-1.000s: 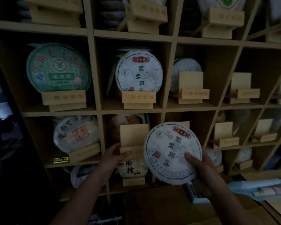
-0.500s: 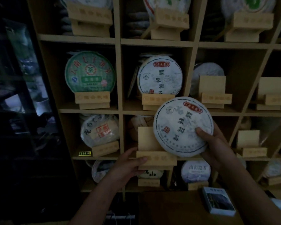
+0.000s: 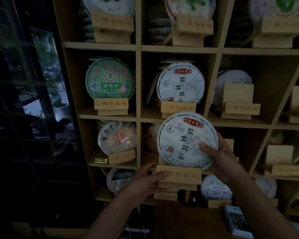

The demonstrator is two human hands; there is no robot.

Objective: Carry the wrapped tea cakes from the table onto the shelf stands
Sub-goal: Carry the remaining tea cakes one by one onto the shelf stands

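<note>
Right hand [image 3: 222, 157] grips the wrapped tea cake [image 3: 186, 140] by its right edge, thumb across the face, fingers behind. Left hand [image 3: 145, 181] clasps the left end of the wooden stand [image 3: 179, 176], thumb on its front lip. The stand sits in front of the shelf [image 3: 238, 122], level with the lower middle cubby; can't tell whether it rests on the board or is held up by the left hand.

The cake's bottom edge is just behind the stand's front lip, apparently going into the slot; seating depth not visible.

Risks as I see them:
- One-sided grip on a wide disc: release before the bottom edge is seated and it likely tips forward or rolls off the lip.
- If the stand is unsupported, the added weight could tilt it and dump the cake.
- Thumb pressure could crease or tear the paper wrapper.
- Dim light makes the slot hard to judge.

Cake itself: round, flat, white paper wrap, dashed dark ring near the rim, red cartouche at top, column of dark characters down the centre, small red seal lower left. Matches the cake on the stand [image 3: 180, 83] one cubby up.
</note>
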